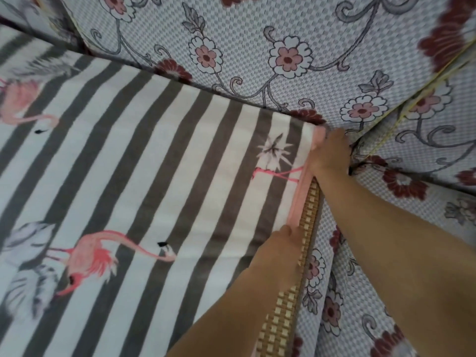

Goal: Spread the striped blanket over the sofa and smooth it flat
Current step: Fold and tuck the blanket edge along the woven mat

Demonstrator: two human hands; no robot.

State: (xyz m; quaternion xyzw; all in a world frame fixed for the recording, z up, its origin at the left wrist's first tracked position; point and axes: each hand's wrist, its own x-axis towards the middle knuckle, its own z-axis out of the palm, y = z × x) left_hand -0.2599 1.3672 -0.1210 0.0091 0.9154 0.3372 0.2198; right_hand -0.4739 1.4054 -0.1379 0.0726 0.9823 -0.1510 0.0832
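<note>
The striped blanket [144, 161], grey and white with pink flamingos and a pink border, lies spread across the sofa seat. My right hand [331, 153] is at the blanket's far right corner, fingers pressed down on the pink edge where the seat meets the backrest and armrest. My left hand [280, 243] rests lower on the same pink edge, fingers curled over it. Whether either hand grips the fabric or only presses it is unclear. The blanket looks mostly flat, with slight ripples near the left side.
The sofa backrest [257, 47] and armrest [425, 155] wear a floral lavender cover. A woven bamboo mat [291, 300] shows in a strip beside the blanket's right edge, between blanket and armrest.
</note>
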